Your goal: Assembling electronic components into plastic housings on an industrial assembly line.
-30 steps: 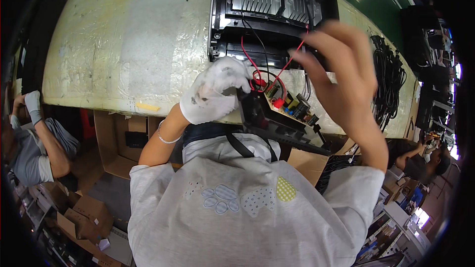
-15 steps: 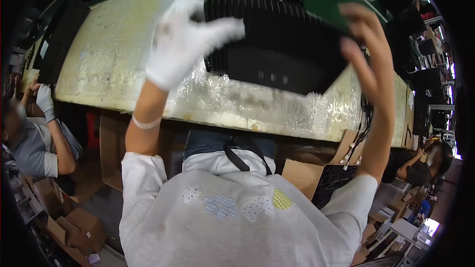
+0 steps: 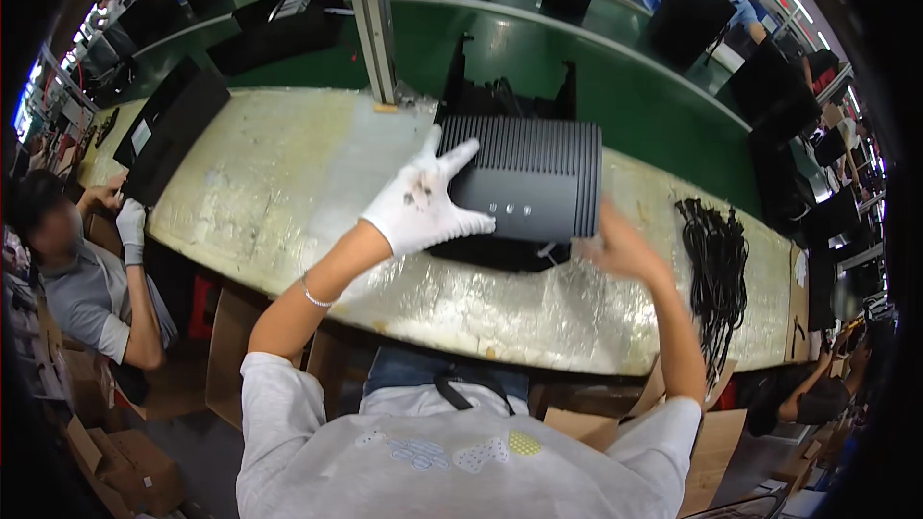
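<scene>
Table (image 3: 288,173), foil-wrapped, bearing a black ribbed housing (image 3: 527,178) at its middle. Gloved left hand (image 3: 420,204) rests spread on the housing's left edge, fingers released; bare right hand (image 3: 615,248), blurred, grip indeterminate. Risk: the housing slides off unheld, or snags the cable bundle (image 3: 716,269) nearby.
</scene>
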### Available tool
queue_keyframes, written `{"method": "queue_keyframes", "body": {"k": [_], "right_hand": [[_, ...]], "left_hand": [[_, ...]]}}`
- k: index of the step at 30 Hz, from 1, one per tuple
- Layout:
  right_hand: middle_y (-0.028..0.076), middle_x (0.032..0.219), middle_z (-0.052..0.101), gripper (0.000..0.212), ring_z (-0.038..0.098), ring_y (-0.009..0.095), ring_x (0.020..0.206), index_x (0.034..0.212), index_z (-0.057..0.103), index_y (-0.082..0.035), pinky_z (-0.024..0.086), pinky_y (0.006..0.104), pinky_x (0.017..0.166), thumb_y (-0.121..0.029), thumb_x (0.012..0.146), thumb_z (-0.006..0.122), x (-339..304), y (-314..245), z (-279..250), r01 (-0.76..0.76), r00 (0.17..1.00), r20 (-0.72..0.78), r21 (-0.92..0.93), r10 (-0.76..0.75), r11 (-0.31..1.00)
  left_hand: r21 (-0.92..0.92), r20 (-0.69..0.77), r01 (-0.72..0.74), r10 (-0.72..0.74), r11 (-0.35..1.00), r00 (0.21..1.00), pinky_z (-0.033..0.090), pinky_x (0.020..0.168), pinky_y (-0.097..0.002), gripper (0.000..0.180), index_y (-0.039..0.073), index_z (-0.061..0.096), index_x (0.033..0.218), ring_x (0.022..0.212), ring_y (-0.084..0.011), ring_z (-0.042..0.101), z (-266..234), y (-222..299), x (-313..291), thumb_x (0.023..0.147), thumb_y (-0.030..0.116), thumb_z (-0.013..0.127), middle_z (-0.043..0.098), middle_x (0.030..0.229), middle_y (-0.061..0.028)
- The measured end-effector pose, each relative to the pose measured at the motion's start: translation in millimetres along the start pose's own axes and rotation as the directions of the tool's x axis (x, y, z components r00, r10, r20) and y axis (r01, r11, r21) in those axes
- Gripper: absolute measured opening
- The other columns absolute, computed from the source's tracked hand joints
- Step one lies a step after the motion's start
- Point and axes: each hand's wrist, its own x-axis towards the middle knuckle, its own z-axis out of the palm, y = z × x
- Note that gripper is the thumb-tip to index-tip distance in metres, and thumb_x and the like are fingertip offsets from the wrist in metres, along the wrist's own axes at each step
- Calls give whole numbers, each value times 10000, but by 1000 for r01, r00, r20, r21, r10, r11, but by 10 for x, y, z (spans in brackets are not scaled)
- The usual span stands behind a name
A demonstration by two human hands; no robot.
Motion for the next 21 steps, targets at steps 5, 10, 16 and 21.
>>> {"method": "queue_keyframes", "body": {"k": [5, 10, 16, 21], "right_hand": [[212, 971, 617, 245, 608, 335, 878, 1082, 569, -9, 468, 414, 782, -149, 887, 621, -55, -526, 111, -155, 988, 47, 384, 149, 910], [143, 640, 528, 214, 422, 225, 573, 843, 532, 35, 387, 373, 558, -158, 917, 588, 404, 21, 1, -207, 957, -82, 476, 278, 855], [257, 792, 636, 296, 631, 428, 778, 908, 605, 43, 471, 465, 666, -252, 901, 627, 1157, 1143, 53, -542, 798, -78, 340, 597, 769], [196, 666, 640, 403, 690, 242, 647, 772, 530, 60, 512, 369, 590, -296, 918, 648, 1383, 1675, 305, -613, 696, -286, 241, 659, 752]], "left_hand": [[-60, 22, 53, -52, 997, 998, 335, 1116, -394, 1045, 28, 349, 1463, 1373, -444, 334, 119, 127, 363, 656, 506, 810, 247, 1462, -400], [88, 16, -38, 37, 995, 999, 268, 1154, -367, 1102, 15, 304, 1485, 1403, -452, 268, 469, -252, 1603, 695, 694, 662, 206, 1516, -339], [-92, -2, 122, -123, 988, 992, 207, 1177, -381, 932, 127, 334, 1497, 1447, -379, 204, 368, -302, 3022, 789, 699, 535, 266, 1525, -278], [-241, -243, 39, -99, 970, 965, 360, 1094, -402, 842, 78, 413, 1438, 1315, -405, 417, 384, -359, 3167, 792, 565, 648, 390, 1446, -267]]}}
